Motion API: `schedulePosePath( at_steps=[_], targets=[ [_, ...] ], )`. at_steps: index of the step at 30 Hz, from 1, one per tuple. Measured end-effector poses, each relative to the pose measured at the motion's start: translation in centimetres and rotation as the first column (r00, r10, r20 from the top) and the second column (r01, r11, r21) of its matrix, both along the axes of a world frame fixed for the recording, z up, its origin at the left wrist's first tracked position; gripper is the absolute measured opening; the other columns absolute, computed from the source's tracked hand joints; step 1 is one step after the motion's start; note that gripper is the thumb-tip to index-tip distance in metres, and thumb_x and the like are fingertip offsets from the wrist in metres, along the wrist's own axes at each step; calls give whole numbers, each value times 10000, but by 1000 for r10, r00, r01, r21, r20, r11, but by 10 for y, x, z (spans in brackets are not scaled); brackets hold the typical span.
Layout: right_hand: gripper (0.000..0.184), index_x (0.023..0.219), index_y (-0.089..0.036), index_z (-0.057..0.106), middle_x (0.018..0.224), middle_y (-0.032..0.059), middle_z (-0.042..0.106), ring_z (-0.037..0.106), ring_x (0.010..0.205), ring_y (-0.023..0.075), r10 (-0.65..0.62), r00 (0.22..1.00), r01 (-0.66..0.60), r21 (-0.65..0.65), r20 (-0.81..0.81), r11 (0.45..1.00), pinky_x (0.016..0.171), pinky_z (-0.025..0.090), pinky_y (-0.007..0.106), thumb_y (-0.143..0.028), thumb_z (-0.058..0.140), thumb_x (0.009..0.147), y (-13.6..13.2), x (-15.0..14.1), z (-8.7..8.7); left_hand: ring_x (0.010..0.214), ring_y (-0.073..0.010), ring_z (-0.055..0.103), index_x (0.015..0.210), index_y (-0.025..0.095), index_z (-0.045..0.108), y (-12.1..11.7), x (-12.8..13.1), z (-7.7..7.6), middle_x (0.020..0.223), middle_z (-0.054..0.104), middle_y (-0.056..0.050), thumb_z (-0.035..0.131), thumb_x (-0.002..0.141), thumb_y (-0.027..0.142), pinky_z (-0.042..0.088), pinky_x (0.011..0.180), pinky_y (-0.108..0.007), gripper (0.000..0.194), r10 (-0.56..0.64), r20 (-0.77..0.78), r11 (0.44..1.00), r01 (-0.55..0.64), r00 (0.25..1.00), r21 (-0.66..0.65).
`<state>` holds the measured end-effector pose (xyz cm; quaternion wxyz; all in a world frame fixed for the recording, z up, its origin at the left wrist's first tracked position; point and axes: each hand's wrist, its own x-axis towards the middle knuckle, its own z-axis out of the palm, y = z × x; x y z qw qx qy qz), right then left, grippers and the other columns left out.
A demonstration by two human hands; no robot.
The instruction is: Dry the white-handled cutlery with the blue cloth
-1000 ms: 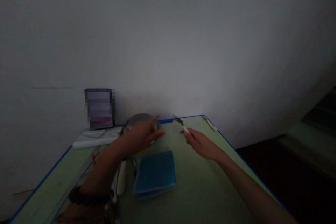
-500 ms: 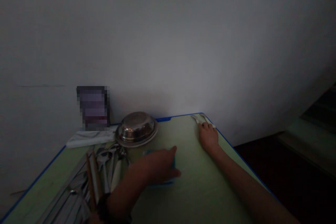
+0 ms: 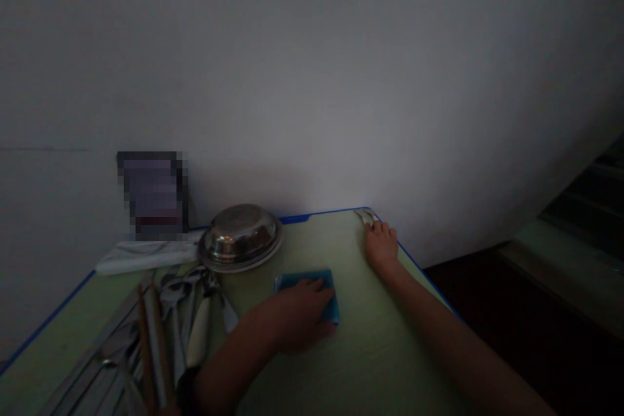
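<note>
With the cloth taken as the middle of a clock and 12 at the wall, two forks [image 3: 363,216] can be seen at 1 o'clock, by the far corner of the tabletop [image 3: 370,351]. Their tips are pointed to 11 o'clock, and their long lines are run side by side from 11 to 5. Their handles are hidden by the right hand [image 3: 381,244]. Its fingers are kept close and bent over them; whether the forks are gripped cannot be told.

One blue cloth [image 3: 292,279] is covered by the left hand [image 3: 302,312]. Its fingers are spread on top, pointed to 2 o'clock; whether the cloth is pinched cannot be told. The cloth's long side is too hidden to be told.

One metal bowl [image 3: 241,234] is set upside down at 11 o'clock. One white bag [image 3: 146,257] is laid at 10. At 9, a pile [image 3: 178,302] of spoons and sticks is spread, too mixed to be counted. Two brown sticks [image 3: 146,344] in it are pointed to 12.
</note>
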<state>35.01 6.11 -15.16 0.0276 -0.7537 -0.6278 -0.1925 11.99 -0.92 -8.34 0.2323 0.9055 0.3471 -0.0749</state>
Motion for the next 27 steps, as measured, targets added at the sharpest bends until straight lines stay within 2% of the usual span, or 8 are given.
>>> schedulePosePath(
  at_steps=[8, 11, 13, 17, 19, 21, 24, 27],
  targets=[
    [319, 1168, -160, 517, 1185, 96, 539, 558, 1009, 213, -1, 990, 9, 53, -142, 999, 840, 472, 427, -295, 511, 879, -2, 0, 2, 1233, -351, 425, 1274, 111, 489, 5, -2, -3, 1367, 442, -196, 478, 836, 391, 388, 965, -493, 520, -10, 41, 1000, 10, 999, 11],
    [352, 1247, -127, 477, 1202, 187, 501, 491, 1097, 275, 81, 965, -67, 67, -251, 996, 901, 392, 458, -177, 415, 905, -10, -11, 6, 1169, -313, 497, 1213, 138, 542, 10, -6, 0, 1296, 525, -162, 503, 832, 385, 405, 956, -436, 455, -13, 75, 1000, 11, 997, 27],
    [387, 1290, -139, 441, 1178, 181, 495, 489, 1090, 269, 187, 921, -171, 78, -341, 982, 905, 383, 429, -207, 381, 913, -21, -29, 8, 1106, -268, 543, 1182, 161, 560, 13, -15, 6, 1226, 579, -128, 484, 850, 367, 414, 940, -376, 398, 3, 106, 999, -8, 994, 48],
    [443, 1321, -139, 377, 1088, 128, 505, 544, 979, 161, 413, 753, -406, 132, -513, 904, 854, 436, 295, -299, 171, 964, -49, -79, 10, 909, -213, 599, 977, 164, 629, 20, -57, 22, 1009, 643, -95, 413, 878, 297, 441, 801, -306, 272, 132, 127, 981, -147, 983, 123],
    [419, 1294, -181, 418, 1091, 102, 514, 539, 974, 150, 519, 651, -534, 151, -554, 832, 853, 439, 274, -351, 244, 953, -61, -104, 9, 770, -192, 603, 894, 157, 623, 21, -87, 33, 832, 657, -69, 395, 875, 290, 438, 676, -274, 264, 218, 100, 962, -231, 971, 144],
    [399, 1197, -182, 528, 1053, 100, 542, 529, 981, 187, 594, 573, -635, 152, -565, 758, 875, 431, 315, -412, 390, 901, -66, -123, 8, 673, -169, 591, 852, 161, 615, 21, -119, 46, 725, 646, -39, 383, 872, 298, 415, 595, -245, 271, 297, 65, 940, -304, 953, 155],
    [383, 1142, -172, 577, 1044, 116, 564, 508, 986, 237, 647, 520, -694, 165, -557, 700, 896, 407, 401, -404, 487, 851, -64, -141, 5, 602, -155, 587, 739, 155, 620, 18, -161, 60, 664, 647, -29, 419, 847, 339, 400, 544, -229, 293, 392, -10, 910, -386, 920, 153],
    [354, 1112, -122, 578, 1045, 143, 565, 495, 986, 251, 656, 520, -681, 199, -547, 705, 894, 397, 429, -351, 441, 879, -57, -150, 1, 616, -163, 597, 737, 148, 638, 16, -184, 57, 660, 662, -43, 439, 828, 320, 405, 555, -236, 278, 484, -66, 864, -465, 872, 190]
  ],
)
